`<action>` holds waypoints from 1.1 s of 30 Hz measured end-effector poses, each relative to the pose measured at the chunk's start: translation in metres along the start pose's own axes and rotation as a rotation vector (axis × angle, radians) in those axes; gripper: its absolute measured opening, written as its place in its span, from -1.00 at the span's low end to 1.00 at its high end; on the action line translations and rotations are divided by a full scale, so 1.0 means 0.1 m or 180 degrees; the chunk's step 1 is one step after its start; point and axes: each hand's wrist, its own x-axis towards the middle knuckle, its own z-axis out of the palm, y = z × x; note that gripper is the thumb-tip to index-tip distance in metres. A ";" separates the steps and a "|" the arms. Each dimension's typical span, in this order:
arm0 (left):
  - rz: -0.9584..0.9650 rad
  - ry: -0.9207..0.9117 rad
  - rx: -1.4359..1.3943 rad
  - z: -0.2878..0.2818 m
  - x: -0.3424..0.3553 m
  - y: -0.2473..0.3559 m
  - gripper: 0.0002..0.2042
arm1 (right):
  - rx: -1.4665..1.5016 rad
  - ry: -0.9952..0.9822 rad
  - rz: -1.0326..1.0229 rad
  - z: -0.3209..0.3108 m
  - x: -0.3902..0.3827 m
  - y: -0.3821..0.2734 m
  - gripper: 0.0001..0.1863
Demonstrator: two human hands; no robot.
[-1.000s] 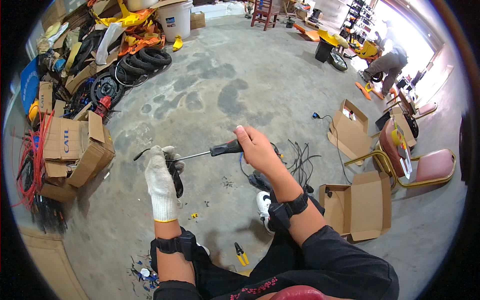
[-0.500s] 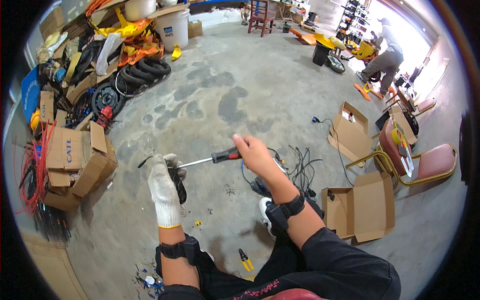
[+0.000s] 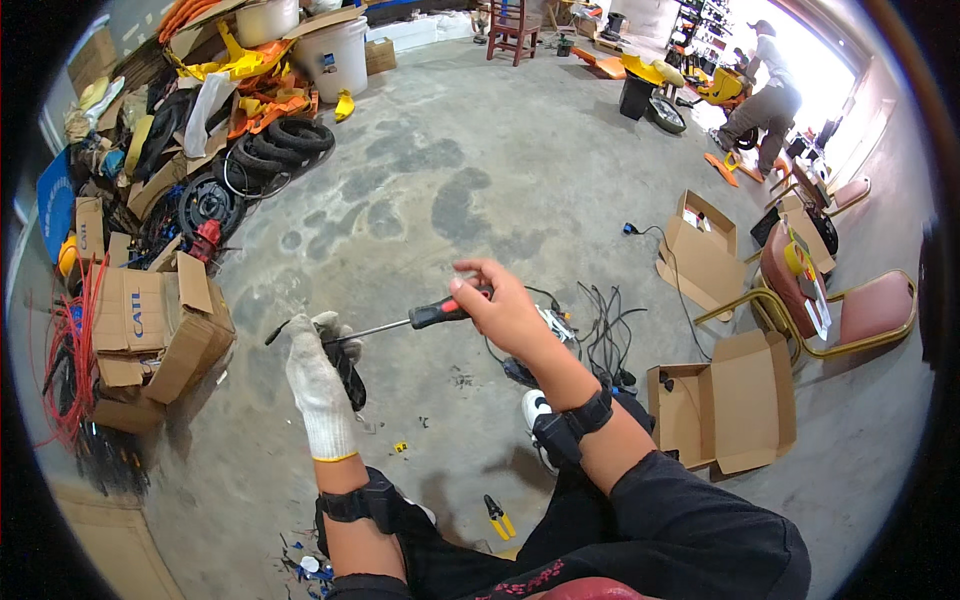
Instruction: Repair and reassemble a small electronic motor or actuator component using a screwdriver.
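Observation:
My left hand (image 3: 318, 370), in a white knit glove, is closed around a black part (image 3: 351, 384) whose kind I cannot make out. A short black cable end (image 3: 275, 334) sticks out beside the glove. Bare, my right hand (image 3: 500, 308) grips the end of a screwdriver (image 3: 432, 314) with a black and red handle. Its metal shaft points left, and the tip meets the black part at the glove, where the fingers hide the contact. Below on the floor lies a pair of yellow-handled pliers or wire strippers (image 3: 498, 517).
Black cables (image 3: 608, 335) lie beyond my right forearm. Open cardboard boxes (image 3: 745, 405) and a pink-seated chair (image 3: 875, 318) stand at right. A carton (image 3: 150, 310), red wires (image 3: 75, 350) and tyres (image 3: 300, 135) crowd the left. A person (image 3: 768, 95) bends at the far right.
My right hand and the screwdriver have shifted slightly left, and the fingers on the handle have changed position. My left hand still holds the black part, a little further left.

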 end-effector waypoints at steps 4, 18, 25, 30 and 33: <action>0.0089 0.0076 -0.0027 0.02 -0.02 -0.01 -0.47 | -0.0060 0.0404 -0.1947 0.03 -0.01 0.08 -0.49; -0.0068 0.0008 0.0029 0.02 -0.09 0.03 -0.50 | 0.0096 0.0369 -0.1731 -0.02 -0.11 -0.04 -0.51; -0.0115 -0.0024 0.0324 -0.01 -0.05 0.01 -0.40 | 0.0226 0.0222 -0.0106 -0.02 -0.05 -0.06 -0.54; -0.0359 -0.0087 -0.0354 0.06 -0.07 0.07 -0.52 | 0.0492 0.0304 -0.1269 -0.01 -0.06 -0.03 -0.55; -0.0181 0.0157 0.0520 0.10 -0.13 0.08 -0.67 | 0.0417 0.0383 -0.0163 0.01 -0.02 -0.03 -0.57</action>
